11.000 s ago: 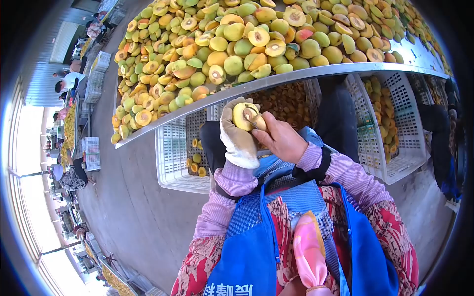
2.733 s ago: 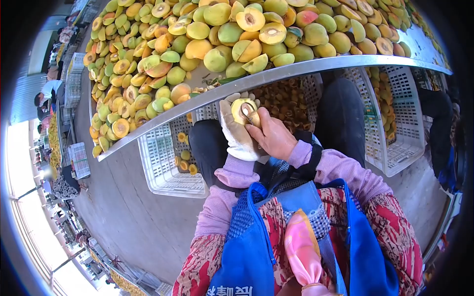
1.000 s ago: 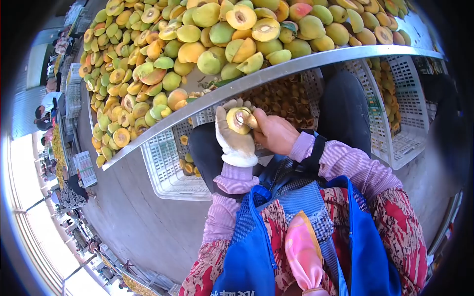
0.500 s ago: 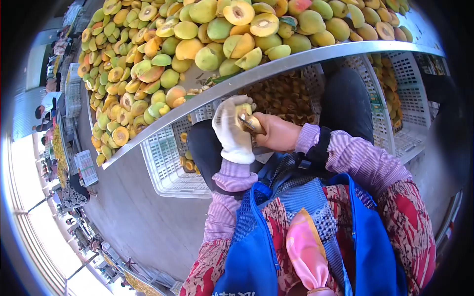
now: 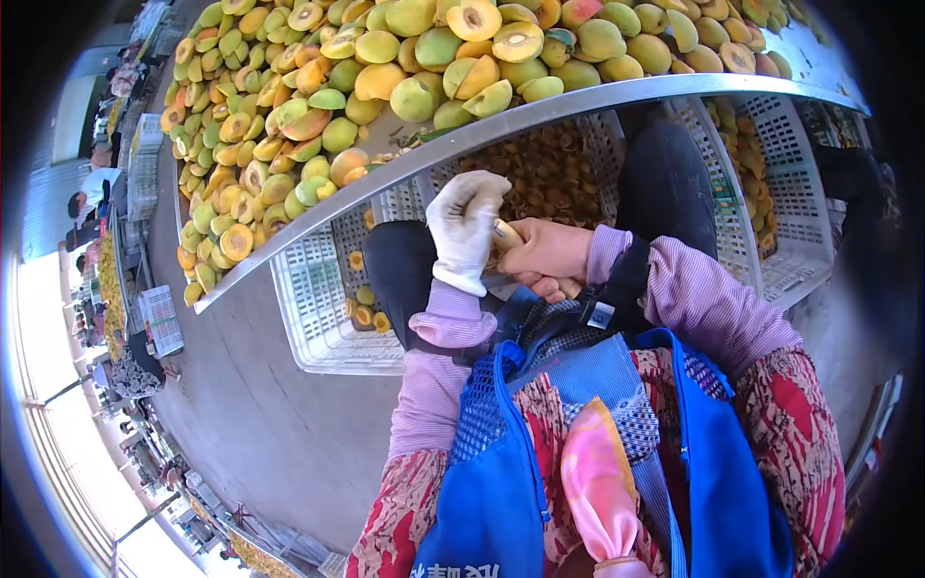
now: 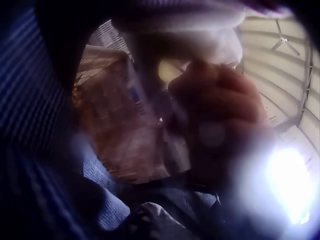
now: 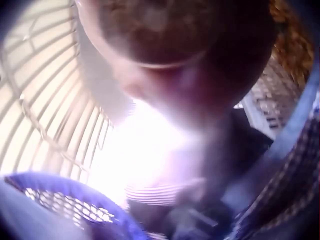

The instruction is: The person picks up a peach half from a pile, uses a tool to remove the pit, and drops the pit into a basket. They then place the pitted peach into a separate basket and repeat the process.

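My gloved left hand is turned with its back up and its fingers curled, above a crate below the table edge. The peach half it grips is hidden behind the glove in the head view. Close against it, my bare right hand grips a pitting knife; only the light wooden handle shows, and its curved metal loop is out of sight. Blurred fingers of the right hand fill the middle of the left wrist view, below the white glove. The right wrist view is washed out by glare.
Halved peaches are heaped on a table with a metal rim. Beneath it stand white crates: one with scraps between the knees, one at left with a few halves, one at right. Other people work in the far left background.
My left hand has rolled over from palm up, so the peach half facing me earlier is hidden. My right hand has turned with it, and the knife's metal loop has gone from view.
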Available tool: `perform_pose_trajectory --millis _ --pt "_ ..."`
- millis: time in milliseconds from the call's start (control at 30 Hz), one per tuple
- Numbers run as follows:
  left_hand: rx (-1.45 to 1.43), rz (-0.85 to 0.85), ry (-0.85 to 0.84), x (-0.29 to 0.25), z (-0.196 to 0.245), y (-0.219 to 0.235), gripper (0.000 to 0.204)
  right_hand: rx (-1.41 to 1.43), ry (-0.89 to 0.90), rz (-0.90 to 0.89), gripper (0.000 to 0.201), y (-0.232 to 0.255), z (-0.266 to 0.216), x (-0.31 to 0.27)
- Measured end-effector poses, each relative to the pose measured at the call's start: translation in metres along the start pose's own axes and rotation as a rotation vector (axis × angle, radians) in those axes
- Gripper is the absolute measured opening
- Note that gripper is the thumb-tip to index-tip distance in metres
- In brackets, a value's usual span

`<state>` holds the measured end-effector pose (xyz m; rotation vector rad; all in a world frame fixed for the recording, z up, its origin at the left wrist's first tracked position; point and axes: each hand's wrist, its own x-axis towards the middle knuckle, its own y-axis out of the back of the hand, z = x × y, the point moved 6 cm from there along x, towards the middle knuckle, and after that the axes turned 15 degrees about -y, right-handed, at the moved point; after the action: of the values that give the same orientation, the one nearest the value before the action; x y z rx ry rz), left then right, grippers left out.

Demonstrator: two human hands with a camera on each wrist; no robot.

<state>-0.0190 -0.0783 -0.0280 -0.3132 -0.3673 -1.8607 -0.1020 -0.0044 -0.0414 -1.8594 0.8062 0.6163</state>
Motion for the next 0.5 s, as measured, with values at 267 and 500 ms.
perform_pose_trajectory --millis 267,500 --pt "-0.509 0.304 0.344 -0.019 -0.020 0.001 0.028 -0.975 0.661 0.897 0.026 0.008 -0.021 -0.005" --pt "-0.867 0.676 0.504 -0.027 -0.034 0.003 0.025 -0.950 0.469 0.953 0.029 0.007 -0.003 0.011"
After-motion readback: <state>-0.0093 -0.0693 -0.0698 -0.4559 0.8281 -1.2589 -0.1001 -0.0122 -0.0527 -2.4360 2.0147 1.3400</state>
